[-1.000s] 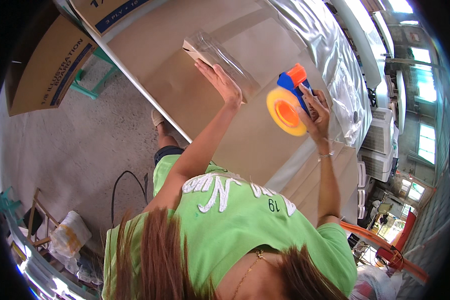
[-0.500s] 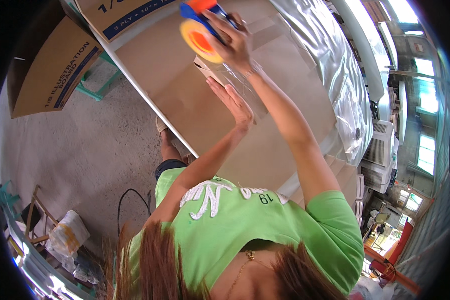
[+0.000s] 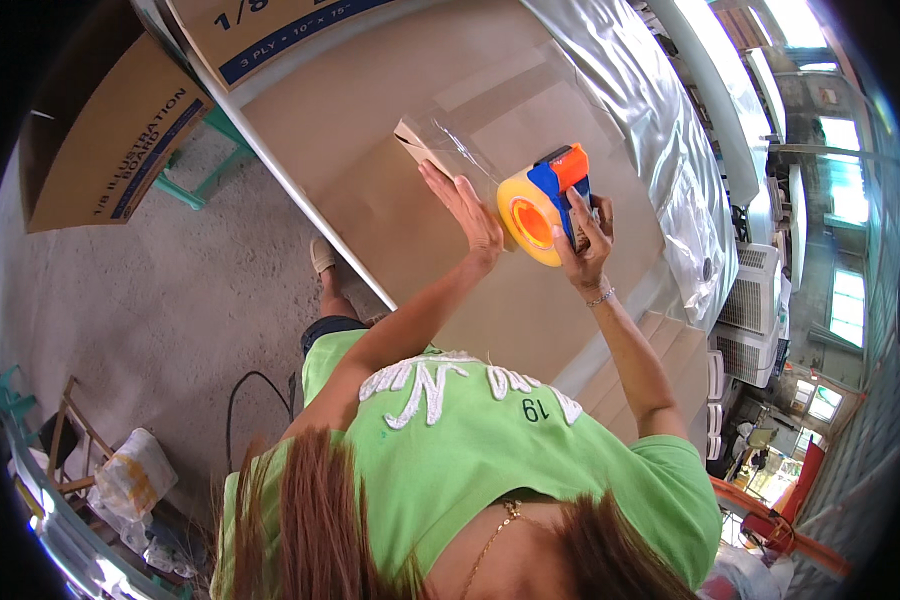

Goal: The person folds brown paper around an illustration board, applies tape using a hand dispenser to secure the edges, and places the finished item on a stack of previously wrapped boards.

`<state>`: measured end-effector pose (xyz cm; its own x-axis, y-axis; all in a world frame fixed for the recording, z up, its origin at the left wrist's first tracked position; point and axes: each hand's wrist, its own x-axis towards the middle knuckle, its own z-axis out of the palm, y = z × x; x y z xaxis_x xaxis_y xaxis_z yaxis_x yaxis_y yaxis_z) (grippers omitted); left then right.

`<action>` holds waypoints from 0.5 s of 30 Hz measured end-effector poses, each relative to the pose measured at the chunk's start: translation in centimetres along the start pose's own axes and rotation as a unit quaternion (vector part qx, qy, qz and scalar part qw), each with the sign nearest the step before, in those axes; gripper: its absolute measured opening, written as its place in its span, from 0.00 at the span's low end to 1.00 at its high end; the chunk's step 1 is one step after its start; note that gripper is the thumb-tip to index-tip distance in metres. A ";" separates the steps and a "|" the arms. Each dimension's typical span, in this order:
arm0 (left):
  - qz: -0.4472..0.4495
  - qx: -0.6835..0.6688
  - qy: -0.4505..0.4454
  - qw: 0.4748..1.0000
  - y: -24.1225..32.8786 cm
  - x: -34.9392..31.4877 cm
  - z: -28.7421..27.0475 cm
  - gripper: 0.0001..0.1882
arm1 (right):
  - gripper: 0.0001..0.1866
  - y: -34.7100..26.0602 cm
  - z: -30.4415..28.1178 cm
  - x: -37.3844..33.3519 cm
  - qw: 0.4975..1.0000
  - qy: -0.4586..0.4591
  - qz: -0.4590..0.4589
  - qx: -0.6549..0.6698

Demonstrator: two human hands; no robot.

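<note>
clearly the right hand [image 3: 585, 235] grips the tape gun [image 3: 550, 205] by its blue handle, the yellow roll facing left toward the left hand [image 3: 465, 205]. that hand lies flat and open on the brown board [image 3: 370, 150], fingertips at the clear strip [image 3: 460, 140], which runs away up-left from the gun. the left hand is nearer the strip. where tape meets board is hard to make out through glare.
</note>
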<state>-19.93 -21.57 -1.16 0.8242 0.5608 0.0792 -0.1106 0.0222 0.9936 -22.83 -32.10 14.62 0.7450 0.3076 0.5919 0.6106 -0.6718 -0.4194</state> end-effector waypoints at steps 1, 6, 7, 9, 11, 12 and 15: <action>0.002 0.004 -0.006 1.000 -0.2 -0.3 -0.1 0.37 | 0.27 -0.5 -0.1 -0.3 1.000 0.013 0.006 -0.011; -0.098 -0.064 -0.032 0.993 4.2 -0.8 0.2 0.38 | 0.26 1.5 6.5 5.9 0.996 0.061 -0.028 0.058; -0.117 -0.080 -0.020 0.990 4.2 -0.8 -0.1 0.37 | 0.25 1.0 8.7 8.4 0.996 0.061 -0.029 0.061; -0.135 -0.092 -0.033 0.986 4.3 -0.6 -0.2 0.38 | 0.25 0.9 10.4 10.6 0.996 0.052 -0.025 0.063; -0.147 -0.094 -0.047 0.983 4.1 -0.4 -0.6 0.39 | 0.25 0.6 10.2 11.3 0.997 0.038 -0.021 0.069; -0.151 -0.092 -0.047 0.983 3.6 -0.1 -0.9 0.40 | 0.25 0.6 9.9 10.9 0.997 0.048 -0.028 0.062; -0.152 -0.078 -0.051 0.984 3.7 0.2 -0.8 0.39 | 0.27 1.0 6.0 6.0 0.998 0.055 0.001 0.021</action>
<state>-20.62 -20.65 2.50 0.8829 0.4231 -0.2035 0.0717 0.3069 0.9490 -16.11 -26.86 13.64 0.7130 0.2291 0.6627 0.6219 -0.6432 -0.4468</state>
